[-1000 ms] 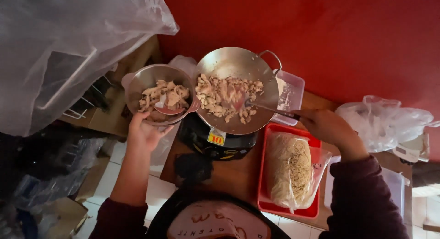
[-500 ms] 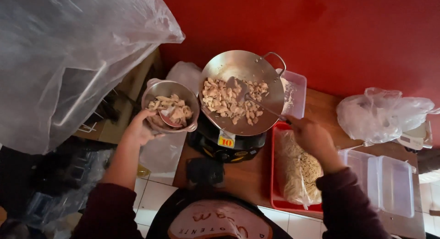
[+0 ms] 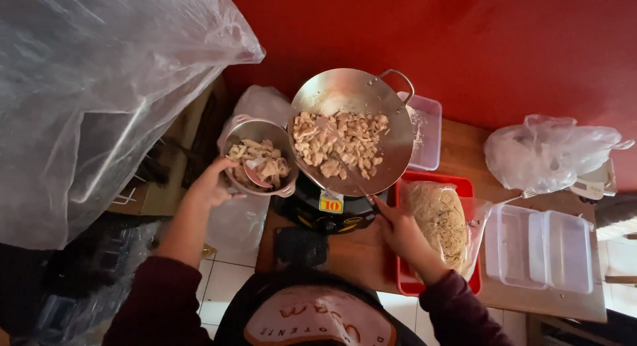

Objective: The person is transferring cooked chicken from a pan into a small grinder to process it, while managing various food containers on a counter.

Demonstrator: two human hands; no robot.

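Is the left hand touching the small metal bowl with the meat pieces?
Touching. The head view shows the left hand gripping the rim of the small metal bowl, fingers against its outer wall, with no gap visible.

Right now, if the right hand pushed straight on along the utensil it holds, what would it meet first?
The right hand points up-left along the utensil, so it would likely meet the wok rim, then the meat pieces; depth is unclear.

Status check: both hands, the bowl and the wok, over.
Left hand grips metal bowl of pieces beside wok. Right hand holds utensil in wok. Nothing in the way.
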